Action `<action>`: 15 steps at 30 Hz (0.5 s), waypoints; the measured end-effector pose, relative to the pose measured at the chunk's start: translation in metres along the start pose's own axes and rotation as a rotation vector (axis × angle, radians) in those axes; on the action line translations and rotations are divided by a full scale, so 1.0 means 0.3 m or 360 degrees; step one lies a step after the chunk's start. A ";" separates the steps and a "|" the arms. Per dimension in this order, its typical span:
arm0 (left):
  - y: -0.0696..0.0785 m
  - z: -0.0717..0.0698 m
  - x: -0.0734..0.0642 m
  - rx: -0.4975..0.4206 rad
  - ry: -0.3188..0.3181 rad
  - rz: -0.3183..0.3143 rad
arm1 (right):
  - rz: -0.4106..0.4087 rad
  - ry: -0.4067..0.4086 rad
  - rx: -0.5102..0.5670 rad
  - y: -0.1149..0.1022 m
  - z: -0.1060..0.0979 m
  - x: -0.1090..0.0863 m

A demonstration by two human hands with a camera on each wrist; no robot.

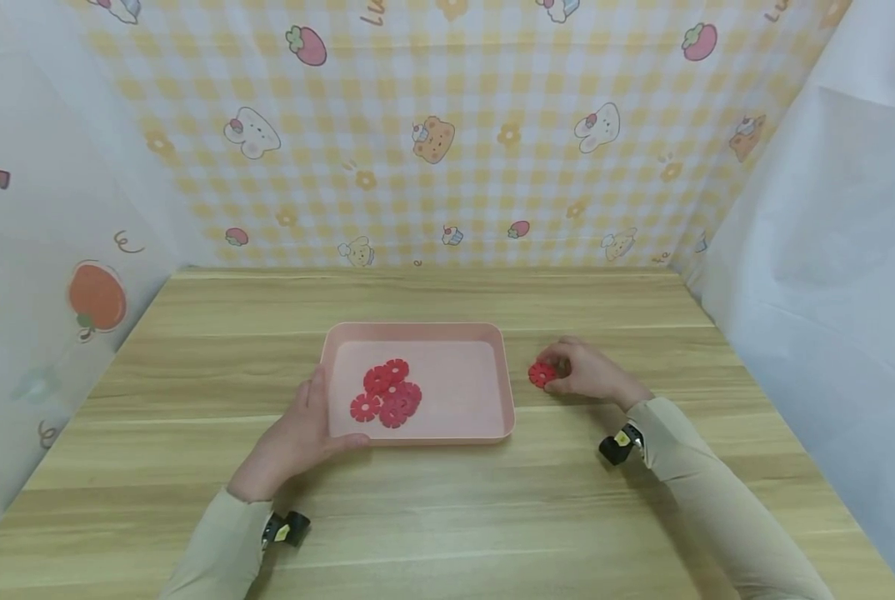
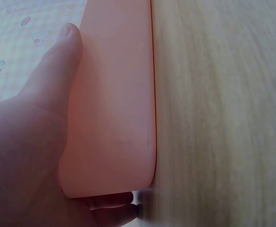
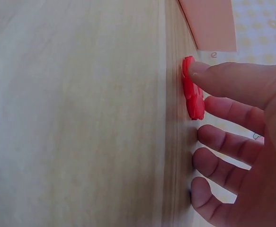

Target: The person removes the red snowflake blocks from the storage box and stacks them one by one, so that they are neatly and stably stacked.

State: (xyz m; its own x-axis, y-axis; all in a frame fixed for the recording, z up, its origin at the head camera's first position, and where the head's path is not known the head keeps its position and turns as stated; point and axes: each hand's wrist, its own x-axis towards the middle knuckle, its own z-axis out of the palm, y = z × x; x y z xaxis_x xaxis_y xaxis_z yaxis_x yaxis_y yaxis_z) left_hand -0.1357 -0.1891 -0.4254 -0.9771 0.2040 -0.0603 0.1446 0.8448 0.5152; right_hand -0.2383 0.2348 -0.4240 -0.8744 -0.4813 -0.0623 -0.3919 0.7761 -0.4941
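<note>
A pink rectangular tray (image 1: 455, 392) rests on the table with several red notched plastic discs (image 1: 365, 407) in its left half. My left hand (image 1: 297, 429) holds the tray's near left corner. In the left wrist view, the thumb (image 2: 57, 71) lies along one outer wall and the fingers (image 2: 114, 215) reach round the corner. Just right of the tray, my right hand (image 1: 586, 372) pinches a small group of red notched discs (image 1: 541, 374) against the tabletop between thumb and index finger. The right wrist view shows those discs (image 3: 192, 90) overlapping; their exact number is unclear.
The wood-grain table (image 1: 432, 508) extends around the tray. Behind it hangs a yellow checked cloth (image 1: 477, 183) with cartoon prints. White sheets (image 1: 852, 250) close off both sides. Each wrist wears a small black camera (image 1: 617, 446).
</note>
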 end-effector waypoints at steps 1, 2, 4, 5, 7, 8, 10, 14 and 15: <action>-0.002 0.001 0.001 -0.0003 0.0003 -0.0001 | 0.0006 -0.0003 -0.0001 0.001 0.000 0.000; -0.004 0.003 0.001 -0.0006 0.0007 -0.0001 | 0.0004 -0.0005 -0.0003 0.002 -0.001 0.000; -0.006 0.004 0.001 -0.0010 0.0011 -0.0002 | 0.0000 -0.0010 -0.0006 0.001 -0.003 -0.001; -0.007 0.005 0.001 -0.0013 0.0010 -0.0007 | 0.0003 -0.0015 -0.0003 0.000 -0.004 -0.002; -0.006 0.004 0.000 -0.0020 0.0007 -0.0010 | 0.0003 -0.0028 0.0004 -0.002 -0.008 -0.003; -0.005 0.004 -0.001 -0.0020 0.0004 -0.0012 | 0.0001 -0.0036 0.0014 -0.002 -0.010 -0.003; -0.004 0.003 0.000 -0.0022 0.0000 -0.0012 | 0.0004 -0.0056 0.0046 -0.005 -0.015 -0.002; -0.002 0.003 0.002 -0.0015 -0.0003 -0.0014 | 0.0018 -0.0109 0.0122 -0.005 -0.027 0.003; -0.003 0.004 0.003 -0.0014 -0.0003 -0.0013 | 0.0027 -0.0127 0.0140 -0.006 -0.031 0.004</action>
State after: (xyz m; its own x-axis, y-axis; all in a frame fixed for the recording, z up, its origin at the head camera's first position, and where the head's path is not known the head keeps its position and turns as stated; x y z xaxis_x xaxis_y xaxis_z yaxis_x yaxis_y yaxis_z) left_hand -0.1364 -0.1890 -0.4271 -0.9779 0.1983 -0.0661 0.1355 0.8421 0.5220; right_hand -0.2412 0.2368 -0.4153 -0.8538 -0.5019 -0.1383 -0.3476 0.7472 -0.5664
